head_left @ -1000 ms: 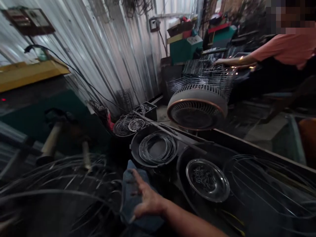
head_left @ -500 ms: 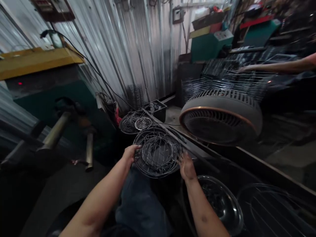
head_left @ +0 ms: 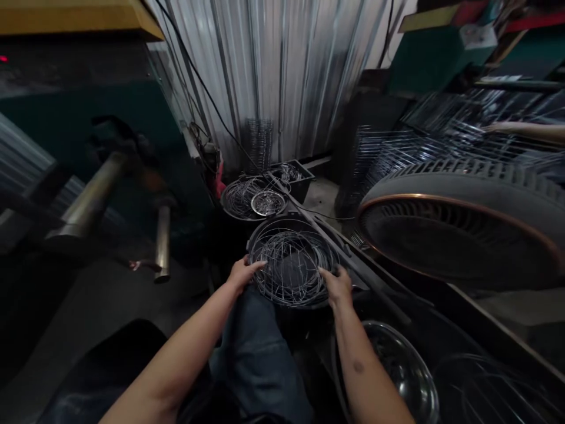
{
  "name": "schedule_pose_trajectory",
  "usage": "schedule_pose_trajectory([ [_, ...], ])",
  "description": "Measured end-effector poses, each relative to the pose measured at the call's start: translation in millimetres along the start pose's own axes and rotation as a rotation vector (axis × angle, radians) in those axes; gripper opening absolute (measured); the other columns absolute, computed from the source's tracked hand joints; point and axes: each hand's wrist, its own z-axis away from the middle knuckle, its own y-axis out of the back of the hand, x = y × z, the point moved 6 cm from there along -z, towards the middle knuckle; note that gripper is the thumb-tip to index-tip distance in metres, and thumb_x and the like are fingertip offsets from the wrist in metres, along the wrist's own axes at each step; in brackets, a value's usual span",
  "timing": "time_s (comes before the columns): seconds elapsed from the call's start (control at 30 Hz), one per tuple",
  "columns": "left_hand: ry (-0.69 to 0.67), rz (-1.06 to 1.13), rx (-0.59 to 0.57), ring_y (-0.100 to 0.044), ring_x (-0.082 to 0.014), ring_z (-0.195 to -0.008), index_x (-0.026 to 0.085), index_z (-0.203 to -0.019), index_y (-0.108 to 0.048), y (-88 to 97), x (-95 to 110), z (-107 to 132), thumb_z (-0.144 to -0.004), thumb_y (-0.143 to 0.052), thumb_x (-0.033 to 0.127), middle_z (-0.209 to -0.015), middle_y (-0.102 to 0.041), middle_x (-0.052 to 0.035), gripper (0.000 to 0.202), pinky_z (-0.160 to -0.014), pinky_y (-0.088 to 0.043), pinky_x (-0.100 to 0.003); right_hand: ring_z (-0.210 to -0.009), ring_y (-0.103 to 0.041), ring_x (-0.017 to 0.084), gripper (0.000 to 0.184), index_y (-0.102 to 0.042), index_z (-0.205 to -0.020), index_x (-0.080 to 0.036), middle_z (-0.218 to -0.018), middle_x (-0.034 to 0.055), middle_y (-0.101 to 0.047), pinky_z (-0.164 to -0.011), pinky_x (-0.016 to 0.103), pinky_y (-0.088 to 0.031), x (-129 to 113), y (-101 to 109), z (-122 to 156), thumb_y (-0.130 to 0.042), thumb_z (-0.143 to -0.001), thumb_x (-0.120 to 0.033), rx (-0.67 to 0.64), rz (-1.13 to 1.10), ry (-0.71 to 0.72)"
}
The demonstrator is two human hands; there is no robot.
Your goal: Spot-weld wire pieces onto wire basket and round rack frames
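A tangled pile of thin wire rings (head_left: 274, 282) lies in a round dark basin (head_left: 255, 240) in front of my knees. My left hand (head_left: 241, 275) is closed at the pile's left side, its thumb laid over the wires. On the opposite side, my right hand (head_left: 338, 287) grips the rings with its thumb on top. Fingers of both hands are partly hidden under the wires, so I cannot tell whether they also hold the basin's rim. Just behind it stands another basin of wire (head_left: 236, 197), with a small shiny metal dish (head_left: 268, 202) resting on it.
A large grey fan (head_left: 459, 229) stands to the right. Green machinery (head_left: 88, 123) with protruding metal rods (head_left: 163, 244) is at left. A shiny metal bowl (head_left: 410, 371) sits beside my right forearm. A co-worker's arm (head_left: 525, 129) reaches over wire racks (head_left: 397, 147).
My view has tilted down and swung left. Both thumbs have come over the wire rings, and the hands have closed on them from the sides.
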Motion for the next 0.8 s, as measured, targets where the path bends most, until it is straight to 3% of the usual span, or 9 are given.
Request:
schedule_pose_trajectory([
  [0.1,-0.051,-0.013,0.053,-0.061,-0.0272,-0.107,0.013,-0.132,-0.053,18.6,2,15,-0.056,-0.086,0.036,-0.127,-0.060,-0.0167,0.086,-0.088,-0.047,-0.032,-0.056,-0.057,0.016,0.041,-0.064,-0.072,-0.017,-0.056,-0.0037,-0.060,-0.054,0.028,-0.046,-5,-4,3,-0.077,-0.041,-0.041,0.036,-0.118,-0.100],
  [0.17,-0.072,-0.020,0.074,-0.061,-0.0271,-0.107,0.011,-0.137,-0.047,32.1,2,30,-0.057,-0.085,0.036,-0.131,-0.056,-0.0185,0.092,-0.089,-0.047,-0.032,-0.048,-0.052,0.012,0.040,-0.061,-0.070,-0.018,-0.052,-0.0056,-0.056,-0.048,0.025,-0.042,-18,-6,14,-0.075,-0.046,-0.047,0.023,-0.169,-0.088],
  [0.37,-0.122,0.031,0.040,-0.064,-0.0213,-0.090,0.012,-0.136,-0.049,67.7,-1,81,-0.058,-0.084,0.033,-0.101,-0.067,-0.0101,0.088,-0.083,-0.048,-0.030,-0.048,-0.050,0.007,0.040,-0.062,-0.073,-0.017,-0.056,-0.0067,-0.056,-0.047,0.019,-0.043,-85,9,65,-0.083,-0.050,-0.042,-0.047,-0.390,0.039],
  [0.53,-0.078,0.319,-0.042,-0.060,-0.0228,-0.101,0.017,-0.132,-0.054,78.9,-9,123,-0.049,-0.087,0.022,-0.120,-0.060,-0.0127,0.089,-0.083,-0.048,-0.029,-0.046,-0.047,0.004,0.033,-0.059,-0.071,-0.020,-0.055,-0.0084,-0.051,-0.045,0.015,-0.044,-125,21,120,-0.084,-0.058,-0.038,-0.133,-0.426,0.020],
  [0.67,-0.129,0.677,-0.100,-0.058,-0.0264,-0.107,0.026,-0.136,-0.049,81.3,-5,158,-0.053,-0.080,0.022,-0.133,-0.052,-0.0114,0.088,-0.081,-0.051,-0.034,-0.053,-0.054,0.006,0.027,-0.061,-0.075,-0.025,-0.061,-0.0069,-0.056,-0.054,0.018,-0.052,-106,2,186,-0.081,-0.065,-0.040,-0.253,-0.405,-0.106],
  [0.8,-0.127,0.818,0.013,-0.064,-0.0236,-0.096,0.026,-0.129,-0.052,111.3,-1,179,-0.065,-0.069,0.017,-0.131,-0.052,-0.0090,0.067,-0.075,-0.054,-0.034,-0.050,-0.054,0.008,0.041,-0.069,-0.090,-0.024,-0.074,0.0004,-0.066,-0.041,0.018,-0.046,-69,-26,248,-0.086,-0.057,-0.041,-0.660,-0.289,-0.293],
])
